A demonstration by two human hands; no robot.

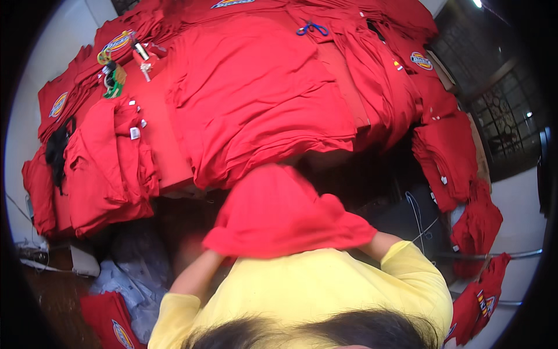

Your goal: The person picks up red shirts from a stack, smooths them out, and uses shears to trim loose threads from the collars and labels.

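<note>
A red shirt (285, 215) is bunched in front of my chest, draped over both arms, its far edge against the table's near edge. My left forearm (197, 273) goes in under its left side, and my right forearm (383, 245) reaches in under its right corner. Both hands are covered by the cloth, so their fingers do not show. Just beyond it, a wide pile of flat red shirts (261, 87) lies on the table, its lower edge hanging over the front.
Folded red shirts (110, 163) with white tags lie at left, beside a black cloth (58, 148). Blue-handled scissors (313, 29) rest at the back; green and yellow small items (113, 78) lie back left. More red shirts (447, 157) hang at right. Plastic bags (125, 291) are low left.
</note>
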